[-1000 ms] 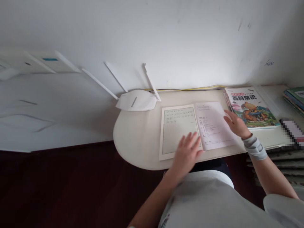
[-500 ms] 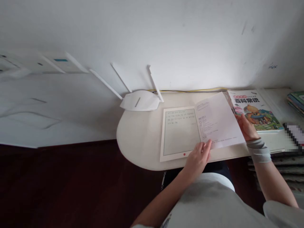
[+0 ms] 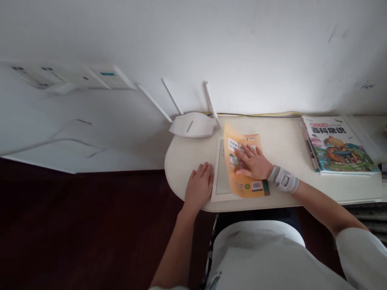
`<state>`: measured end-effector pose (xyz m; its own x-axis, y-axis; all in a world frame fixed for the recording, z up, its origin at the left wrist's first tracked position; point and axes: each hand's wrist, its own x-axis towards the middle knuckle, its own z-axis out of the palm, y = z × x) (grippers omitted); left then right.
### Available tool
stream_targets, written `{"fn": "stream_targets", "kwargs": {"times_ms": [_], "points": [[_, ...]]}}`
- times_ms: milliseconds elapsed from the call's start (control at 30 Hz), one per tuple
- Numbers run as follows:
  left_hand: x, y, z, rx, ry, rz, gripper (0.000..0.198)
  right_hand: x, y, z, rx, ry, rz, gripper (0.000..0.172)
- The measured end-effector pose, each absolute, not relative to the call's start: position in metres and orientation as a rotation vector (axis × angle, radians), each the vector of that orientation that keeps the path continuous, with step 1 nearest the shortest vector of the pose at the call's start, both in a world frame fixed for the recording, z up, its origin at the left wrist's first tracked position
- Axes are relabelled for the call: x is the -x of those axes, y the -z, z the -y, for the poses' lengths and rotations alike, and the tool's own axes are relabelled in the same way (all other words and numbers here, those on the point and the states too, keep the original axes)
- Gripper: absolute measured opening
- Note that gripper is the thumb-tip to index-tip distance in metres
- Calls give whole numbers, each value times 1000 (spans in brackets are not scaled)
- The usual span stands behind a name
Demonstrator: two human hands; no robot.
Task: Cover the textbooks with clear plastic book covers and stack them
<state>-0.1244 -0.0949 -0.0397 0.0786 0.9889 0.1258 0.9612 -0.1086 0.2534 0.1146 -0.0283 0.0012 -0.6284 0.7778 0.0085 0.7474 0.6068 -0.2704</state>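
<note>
We see the orange booklet (image 3: 238, 181) lying over the white-framed tablet (image 3: 222, 173), cover mostly turned over, left edge not yet flat. Our right hand (image 3: 256, 164) lies on the cover, fingers spread; our left hand (image 3: 198, 187) rests beside the tablet, fingers close together.

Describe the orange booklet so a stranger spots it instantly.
Find the white table against the wall, then the right hand wearing a grey wristband. Beneath that hand is the booklet. Its orange cover with a barcode sets it apart from the white router and stacked books.
</note>
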Motion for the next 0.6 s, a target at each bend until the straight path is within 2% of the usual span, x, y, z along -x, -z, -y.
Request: {"fn": "stream_targets", "kwargs": {"times_ms": [67, 333, 500, 600], "points": [[122, 41, 96, -2218, -439, -2019, 46, -98, -3, 27, 1310, -331, 2752, 88], [139, 37, 94, -2257, -458, -1821, 44, -60, -1, 13, 1119, -230, 2877, 80], [142, 20, 102, -2031, -831, -1971, 42, -71, 7, 13, 1110, -300, 2832, 76], [122, 3, 108, -1777, -1018, -1873, 46, -73, 3, 15, 1137, -330, 2812, 74]]}}
